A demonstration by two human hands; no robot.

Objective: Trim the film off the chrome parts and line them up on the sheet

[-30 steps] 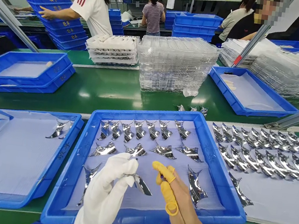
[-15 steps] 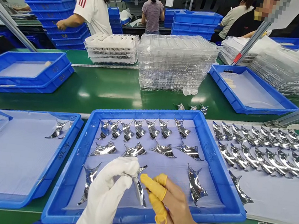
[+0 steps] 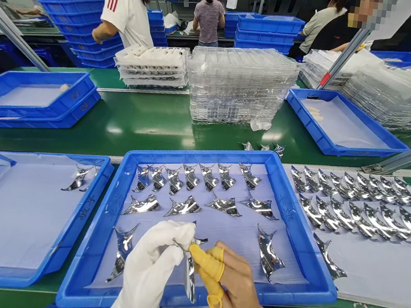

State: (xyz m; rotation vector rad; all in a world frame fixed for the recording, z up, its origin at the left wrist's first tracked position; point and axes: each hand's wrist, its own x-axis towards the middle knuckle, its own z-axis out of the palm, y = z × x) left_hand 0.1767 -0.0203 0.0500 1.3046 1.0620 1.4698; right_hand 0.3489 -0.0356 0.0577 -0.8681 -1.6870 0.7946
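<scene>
My left hand (image 3: pixel 150 268), in a white glove, pinches a shiny chrome-plated part (image 3: pixel 189 279) between thumb and fingers above the front of a blue tray. My right hand (image 3: pixel 230 281) wears yellow finger cots; its bent fingers close on the same part from the right. Fingers hide the part's upper middle. Beneath both hands the paper-lined blue tray (image 3: pixel 69 285) holds several more chrome parts in rows, with one chrome part (image 3: pixel 122 251) at the left and another (image 3: pixel 268 253) at the right.
On the right, a white-lined surface (image 3: pixel 382 273) bears rows of chrome parts (image 3: pixel 356 219). At left stands another blue tray (image 3: pixel 60 251). Clear plastic trays (image 3: pixel 237 87) are stacked across the green bench (image 3: pixel 138 120). Several people work behind, one in a white shirt (image 3: pixel 127 12).
The chrome part in my left hand has turned and hangs slightly lower. My right fingers have moved left, from beside the part onto it.
</scene>
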